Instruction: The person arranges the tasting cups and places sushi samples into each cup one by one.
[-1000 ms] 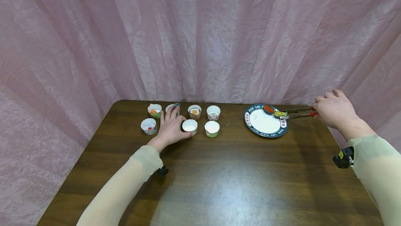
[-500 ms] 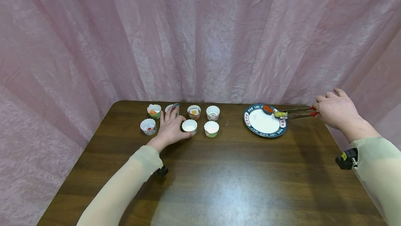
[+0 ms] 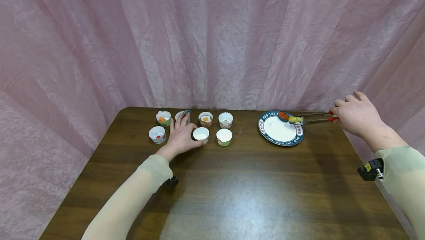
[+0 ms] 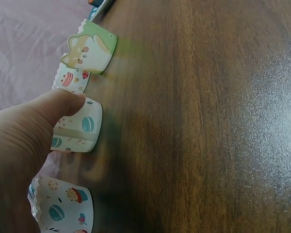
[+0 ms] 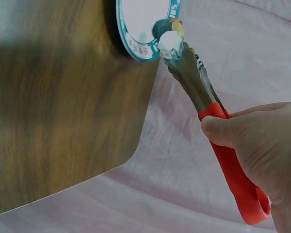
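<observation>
My right hand grips metal tongs by their red handles. In the tongs' tips is a small yellow-green topped piece with a white base, over the right rim of the round plate. A dark piece with an orange-red top lies on the plate just left of it. My left hand holds a white paper baking cup between thumb and fingers. In the left wrist view, the thumb lies across that cup's printed side.
Several more paper cups stand in two rows: a green one, one behind it, one with a white and yellow piece, and two at the left. A pink curtain hangs behind the wooden table.
The tongs and the yellow-green topped piece have shifted slightly left, closer to the orange-red topped piece. My left hand has stayed at the cup.
</observation>
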`<state>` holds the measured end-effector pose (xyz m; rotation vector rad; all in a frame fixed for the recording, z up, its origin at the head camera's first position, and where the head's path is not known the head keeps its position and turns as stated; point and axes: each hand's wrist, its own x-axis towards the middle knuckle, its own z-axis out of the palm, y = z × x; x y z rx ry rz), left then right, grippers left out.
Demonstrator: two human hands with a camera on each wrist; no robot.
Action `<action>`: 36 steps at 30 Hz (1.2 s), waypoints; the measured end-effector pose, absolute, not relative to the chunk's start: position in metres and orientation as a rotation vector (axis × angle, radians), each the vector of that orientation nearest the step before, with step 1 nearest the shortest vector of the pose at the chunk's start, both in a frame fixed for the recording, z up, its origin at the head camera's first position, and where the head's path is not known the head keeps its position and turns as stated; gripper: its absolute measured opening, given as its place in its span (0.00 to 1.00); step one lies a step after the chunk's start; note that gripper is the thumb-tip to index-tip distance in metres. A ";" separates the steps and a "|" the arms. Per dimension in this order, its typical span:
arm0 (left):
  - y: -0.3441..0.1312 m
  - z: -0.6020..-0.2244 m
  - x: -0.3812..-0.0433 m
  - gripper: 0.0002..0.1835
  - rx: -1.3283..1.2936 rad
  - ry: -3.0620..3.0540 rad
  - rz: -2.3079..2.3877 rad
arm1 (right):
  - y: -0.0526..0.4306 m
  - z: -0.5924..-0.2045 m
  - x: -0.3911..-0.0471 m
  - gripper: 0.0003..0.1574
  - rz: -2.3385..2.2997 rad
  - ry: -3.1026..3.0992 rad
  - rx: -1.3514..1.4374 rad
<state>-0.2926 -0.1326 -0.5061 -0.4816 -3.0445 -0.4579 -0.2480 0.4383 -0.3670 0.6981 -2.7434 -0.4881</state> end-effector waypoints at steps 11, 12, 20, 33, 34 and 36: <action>-0.133 -0.510 -0.295 0.34 -0.485 -3.024 -0.482 | 0.421 -0.352 -0.249 0.19 -0.409 -2.595 0.806; -0.133 -0.511 -0.296 0.34 -0.489 -3.021 -0.483 | 0.419 -0.351 -0.249 0.20 -0.406 -2.591 0.812; -0.134 -0.512 -0.297 0.35 -0.494 -3.017 -0.500 | 0.399 -0.342 -0.250 0.23 -0.431 -2.591 0.827; -0.131 -0.506 -0.293 0.34 -0.481 -3.025 -0.488 | 0.360 -0.330 -0.256 0.21 -0.405 -2.587 0.888; -0.130 -0.506 -0.293 0.34 -0.481 -3.027 -0.488 | 0.356 -0.330 -0.256 0.21 -0.403 -2.588 0.891; -0.130 -0.505 -0.292 0.34 -0.481 -3.029 -0.490 | 0.349 -0.328 -0.256 0.21 -0.400 -2.583 0.900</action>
